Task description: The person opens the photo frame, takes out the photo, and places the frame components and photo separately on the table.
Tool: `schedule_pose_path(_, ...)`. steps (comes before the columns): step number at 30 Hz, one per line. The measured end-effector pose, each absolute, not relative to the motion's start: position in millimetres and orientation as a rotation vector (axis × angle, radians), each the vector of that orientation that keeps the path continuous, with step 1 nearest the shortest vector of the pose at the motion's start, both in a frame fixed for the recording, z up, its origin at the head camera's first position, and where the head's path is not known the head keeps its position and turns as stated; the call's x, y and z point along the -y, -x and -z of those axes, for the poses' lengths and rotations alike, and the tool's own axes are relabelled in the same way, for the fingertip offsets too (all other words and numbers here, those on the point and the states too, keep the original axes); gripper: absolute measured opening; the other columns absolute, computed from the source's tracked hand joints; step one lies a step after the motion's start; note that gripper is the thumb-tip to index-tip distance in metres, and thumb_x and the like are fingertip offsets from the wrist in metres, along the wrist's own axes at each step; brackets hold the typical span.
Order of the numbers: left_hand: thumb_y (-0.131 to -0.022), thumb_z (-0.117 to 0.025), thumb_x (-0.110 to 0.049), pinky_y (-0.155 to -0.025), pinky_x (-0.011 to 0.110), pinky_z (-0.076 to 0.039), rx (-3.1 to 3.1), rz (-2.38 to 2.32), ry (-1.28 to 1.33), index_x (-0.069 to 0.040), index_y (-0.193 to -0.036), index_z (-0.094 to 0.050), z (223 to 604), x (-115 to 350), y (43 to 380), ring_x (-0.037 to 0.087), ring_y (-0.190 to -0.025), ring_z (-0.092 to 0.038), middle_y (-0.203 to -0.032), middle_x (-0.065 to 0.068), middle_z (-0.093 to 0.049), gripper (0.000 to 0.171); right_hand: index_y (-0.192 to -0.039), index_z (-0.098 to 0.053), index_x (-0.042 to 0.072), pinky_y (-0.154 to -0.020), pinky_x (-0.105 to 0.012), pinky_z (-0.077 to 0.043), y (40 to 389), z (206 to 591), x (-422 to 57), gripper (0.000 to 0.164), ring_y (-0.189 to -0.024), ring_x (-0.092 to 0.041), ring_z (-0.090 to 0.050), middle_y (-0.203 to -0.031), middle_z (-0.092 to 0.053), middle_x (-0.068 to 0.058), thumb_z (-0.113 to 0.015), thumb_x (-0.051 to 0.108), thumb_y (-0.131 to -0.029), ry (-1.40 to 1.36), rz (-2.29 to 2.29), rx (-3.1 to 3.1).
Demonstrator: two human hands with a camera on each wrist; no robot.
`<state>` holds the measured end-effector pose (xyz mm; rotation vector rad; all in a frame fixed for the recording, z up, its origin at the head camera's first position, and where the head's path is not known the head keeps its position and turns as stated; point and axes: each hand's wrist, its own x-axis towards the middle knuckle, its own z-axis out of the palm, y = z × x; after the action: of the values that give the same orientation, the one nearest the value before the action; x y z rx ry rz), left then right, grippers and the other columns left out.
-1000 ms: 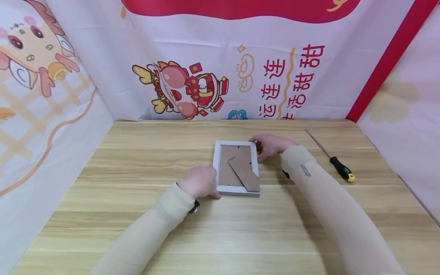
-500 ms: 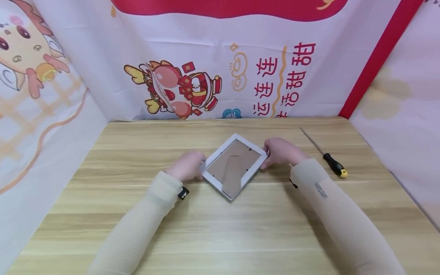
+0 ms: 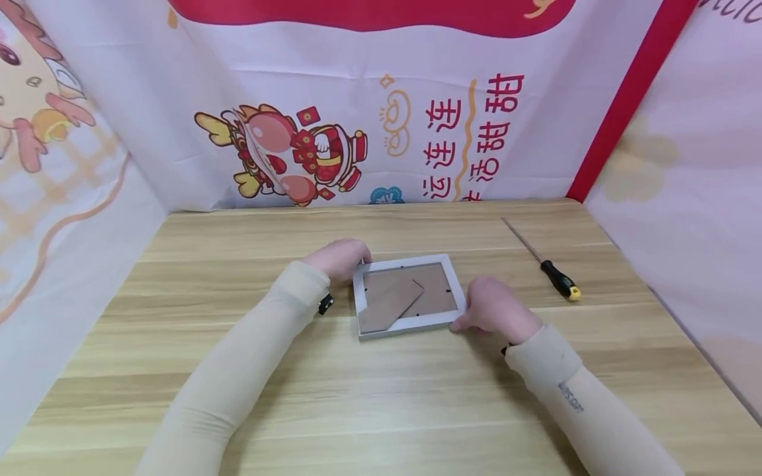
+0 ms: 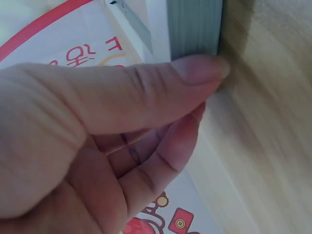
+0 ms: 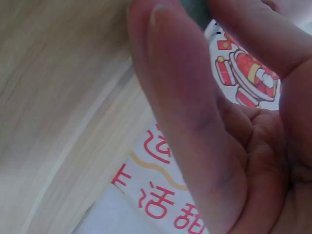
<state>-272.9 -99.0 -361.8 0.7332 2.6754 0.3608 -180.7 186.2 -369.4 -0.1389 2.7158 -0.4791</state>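
A picture frame (image 3: 399,297) lies back side up on the table, its white border around a brown backing board. The folded easel stand slants across the board toward the near left corner. At the far left corner my left hand (image 3: 342,260) grips the frame; in the left wrist view the thumb (image 4: 200,70) presses on its grey-green edge (image 4: 195,29), with the other fingers curled behind. My right hand (image 3: 495,305) holds the near right corner. In the right wrist view, only a small bit of the frame's edge (image 5: 195,12) shows between the fingers.
A screwdriver (image 3: 558,277) with a black and yellow handle lies to the right, its shaft pointing away toward the back. The wooden table (image 3: 369,410) ends at a printed cloth (image 3: 333,59) behind, with more cloth at both sides.
The picture frame has turned clockwise, from lengthwise through a slant to crosswise. Both hands have shifted along with it, the left one farther back and the right one nearer.
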Motion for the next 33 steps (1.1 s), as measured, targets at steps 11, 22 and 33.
schedule_pose_path(11,-0.094,-0.058,0.009,-0.106,0.042,-0.042,-2.683,-0.524,-0.698,-0.009,-0.13,-0.066,378,103,274,0.024,-0.12,-0.057,-0.127,0.008,-0.064,0.041,-0.063,-0.063,0.009,-0.049,-0.028,-0.041,171,366,-185,0.037,-0.048,-0.014,-0.05,-0.053,-0.057,-0.002,-0.088,0.033,-0.075,0.181,0.448,-2.737)
schedule_pose_path(22,-0.103,-0.052,-0.015,-0.097,0.044,-0.048,-2.736,-0.483,-0.71,-0.01,-0.148,-0.047,372,130,241,0.026,-0.111,-0.057,-0.131,0.016,-0.057,0.046,-0.087,-0.068,0.012,-0.055,-0.032,-0.044,180,350,-215,0.029,-0.06,-0.017,-0.054,-0.065,-0.061,-0.002,-0.07,0.041,-0.091,0.254,0.506,-2.755)
schedule_pose_path(33,-0.08,-0.073,-0.061,-0.111,0.051,-0.034,-2.652,-0.617,-0.707,-0.016,-0.155,-0.035,358,134,223,0.031,-0.14,-0.036,-0.157,0.011,-0.033,0.096,-0.107,-0.065,0.005,-0.061,-0.035,-0.047,193,327,-267,0.038,-0.068,-0.019,-0.059,-0.079,-0.067,-0.006,-0.063,0.041,-0.096,0.136,0.607,-2.81)
